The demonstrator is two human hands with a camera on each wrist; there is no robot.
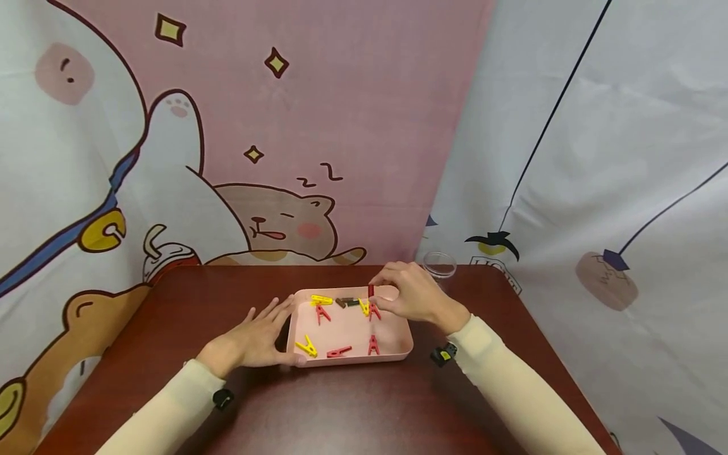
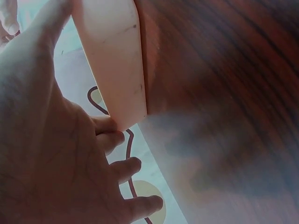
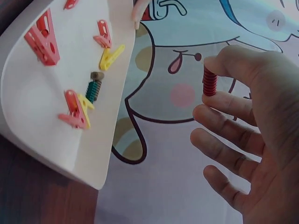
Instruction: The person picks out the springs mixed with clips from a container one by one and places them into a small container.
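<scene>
A pink tray (image 1: 348, 332) lies on the table with red and yellow clothespins and a few small dark springs (image 1: 345, 302) in it. My left hand (image 1: 253, 338) spreads along the tray's left side, thumb at the near left corner and fingertips at the far left one. Over the tray's far right part, my right hand (image 1: 418, 294) pinches a small red spring (image 3: 210, 82) between thumb and index finger; the other fingers are apart from it. Below that hand, a red clothespin (image 1: 374, 311) leans against a yellow clothespin (image 1: 364, 308). In the left wrist view, the tray's outer wall (image 2: 114, 60) hides its contents.
A clear round container (image 1: 440, 265) stands at the table's back edge, right of the tray. The dark red wooden table (image 1: 364, 411) ends at a hanging cloth (image 1: 370, 126) printed with cartoon animals. More red clothespins (image 1: 339, 352) lie along the tray's near side.
</scene>
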